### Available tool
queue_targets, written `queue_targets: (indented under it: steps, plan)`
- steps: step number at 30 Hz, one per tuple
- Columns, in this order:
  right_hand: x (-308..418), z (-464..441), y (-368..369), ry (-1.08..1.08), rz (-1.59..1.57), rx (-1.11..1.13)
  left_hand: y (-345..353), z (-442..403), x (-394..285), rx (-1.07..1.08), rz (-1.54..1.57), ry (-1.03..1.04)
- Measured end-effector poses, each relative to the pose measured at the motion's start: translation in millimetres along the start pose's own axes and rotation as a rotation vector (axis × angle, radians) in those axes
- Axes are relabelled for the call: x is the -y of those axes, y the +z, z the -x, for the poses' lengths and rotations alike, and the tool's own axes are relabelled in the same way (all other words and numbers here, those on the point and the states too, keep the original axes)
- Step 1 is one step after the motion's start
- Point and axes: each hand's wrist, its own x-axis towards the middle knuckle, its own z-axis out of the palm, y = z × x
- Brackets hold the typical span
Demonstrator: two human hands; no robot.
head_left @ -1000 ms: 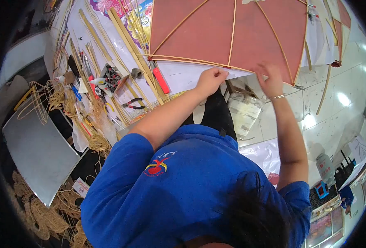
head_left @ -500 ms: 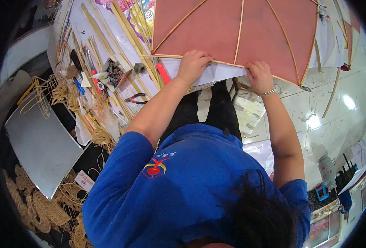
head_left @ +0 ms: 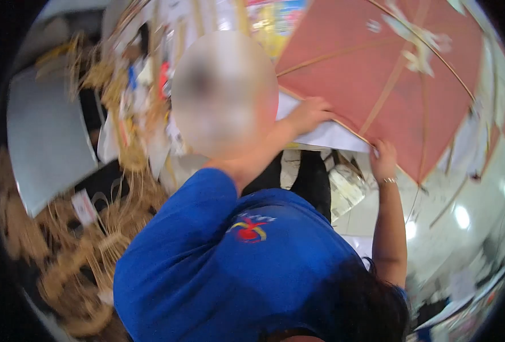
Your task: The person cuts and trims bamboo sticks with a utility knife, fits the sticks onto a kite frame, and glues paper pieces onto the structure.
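Lying along the table's left side, a pale plastic bag (head_left: 109,139) hangs beside a bundle of tan fibre (head_left: 131,157); what the bag holds is too blurred to tell. A large blurred oval (head_left: 224,94) covers the part of the table next to it, so any container under it cannot be made out.

The red panel (head_left: 403,102) reaches from the table in front of the person toward the right, its near edge close to the body and a white sheet (head_left: 332,138) showing under that edge. It is a dull brick red, flat, with angled sides and pale thin ribs crossing it, one straight strip (head_left: 386,85) running down its middle to the near edge. Torn-looking whitish patches (head_left: 420,61) lie on its far part, and a slender edge strip (head_left: 350,130) follows the near side.

The left hand (head_left: 314,114) rests on this edge, fingers together and bent; whether they grip it I cannot tell. The right hand (head_left: 383,158), wearing a bracelet (head_left: 388,180), pinches the edge farther right, thumb and fingers narrow
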Motion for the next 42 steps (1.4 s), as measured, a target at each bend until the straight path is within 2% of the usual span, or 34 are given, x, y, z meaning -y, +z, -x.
queue_targets:
  steps: [2,4,7,10,12,17,20,23,27,30,34,39,42]
  plan:
    - [16.6,-5.9,-15.4,-0.024,0.011,-0.027,1.0,1.6,0.8,-0.047,0.044,0.005]
    - [24.8,-13.8,-17.0,-0.013,-0.153,-0.162,3.9,4.7,0.5,-0.040,0.027,-0.024]
    - [67.2,-39.2,-28.6,0.073,-0.196,-0.104,5.6,5.7,-2.6,-0.035,-0.023,-0.056]
    - [150.5,-83.0,-28.0,0.067,-0.353,0.033,-3.0,1.4,-10.0,0.059,-0.035,-0.137]
    - [195.9,-112.6,-4.6,-0.163,-0.391,0.089,-5.5,-1.5,-11.2,0.095,-0.043,-0.148]
    - [307.3,-173.6,49.2,-0.403,-0.298,0.474,-7.5,0.9,-10.9,0.079,-0.012,-0.151]
    - [356.8,-186.6,83.7,-0.635,-0.111,0.582,-9.7,0.9,-13.3,0.047,0.017,-0.134]
    - [395.2,-187.6,107.9,-0.701,0.052,0.721,-9.0,-4.8,-10.2,0.002,0.038,-0.108]
    - [438.0,-192.2,122.7,-0.730,0.143,0.750,-9.6,-10.5,-4.1,-0.057,0.067,-0.111]
    - [451.2,-200.7,141.8,-0.854,-0.041,0.549,-13.6,-12.2,2.1,-0.083,0.083,-0.115]
    - [471.1,-229.8,145.9,-0.704,0.176,0.317,-16.7,-16.2,8.4,-0.114,0.095,-0.132]
    - [477.5,-247.5,169.0,-0.513,0.486,0.339,-16.1,-18.4,9.5,-0.109,0.095,-0.147]
    - [473.3,-248.8,175.2,-0.364,0.431,0.375,-7.9,-19.7,4.2,-0.078,0.073,-0.133]
